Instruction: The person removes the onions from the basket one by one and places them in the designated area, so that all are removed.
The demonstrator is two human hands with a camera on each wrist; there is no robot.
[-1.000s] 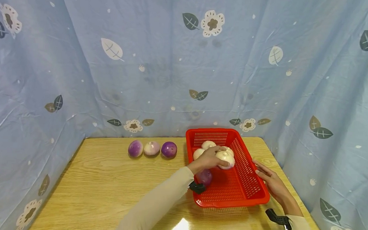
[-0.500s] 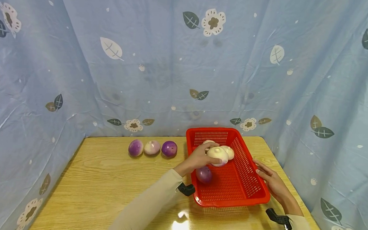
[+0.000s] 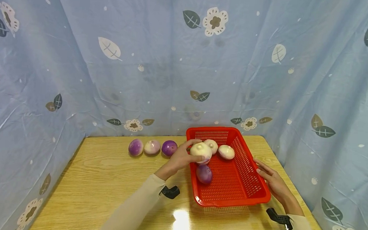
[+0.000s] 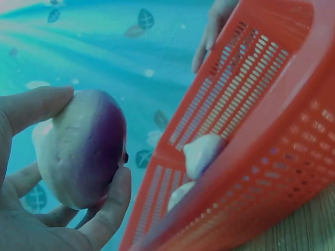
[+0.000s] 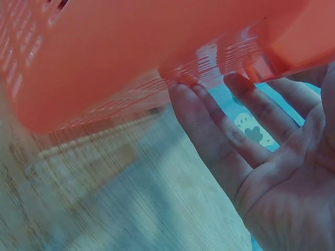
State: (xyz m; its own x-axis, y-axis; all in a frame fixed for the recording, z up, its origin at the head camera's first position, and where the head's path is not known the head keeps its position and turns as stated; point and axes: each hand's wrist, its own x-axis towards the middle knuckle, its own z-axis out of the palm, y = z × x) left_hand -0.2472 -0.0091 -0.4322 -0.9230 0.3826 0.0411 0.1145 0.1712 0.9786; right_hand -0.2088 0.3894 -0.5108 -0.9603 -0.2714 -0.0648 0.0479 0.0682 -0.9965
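Observation:
My left hand (image 3: 179, 159) grips a white-and-purple turnip (image 3: 201, 151) over the left rim of the red plastic basket (image 3: 229, 203). In the left wrist view, thumb and fingers curl round this turnip (image 4: 84, 151), which shows one pale half and one purple half. Two pale turnips, one by the back (image 3: 212, 145) and another farther right (image 3: 226, 152), lie inside the basket. A purple turnip (image 3: 204, 174) rests near its left wall. My right hand (image 3: 274, 184) touches the basket's right side with fairly straight fingers (image 5: 204, 130); nothing is held in it.
Left of the basket, a row stands along the back of the wooden table (image 3: 105, 180): a purple turnip (image 3: 135, 147), a paler one (image 3: 152, 147) and a dark purple one (image 3: 169, 148). A blue patterned curtain (image 3: 161, 75) encloses the back and sides.
The left hand has carried the turnip leftward from the basket's middle to its left rim, uncovering the pale turnips inside. My right hand stays at the basket's right side.

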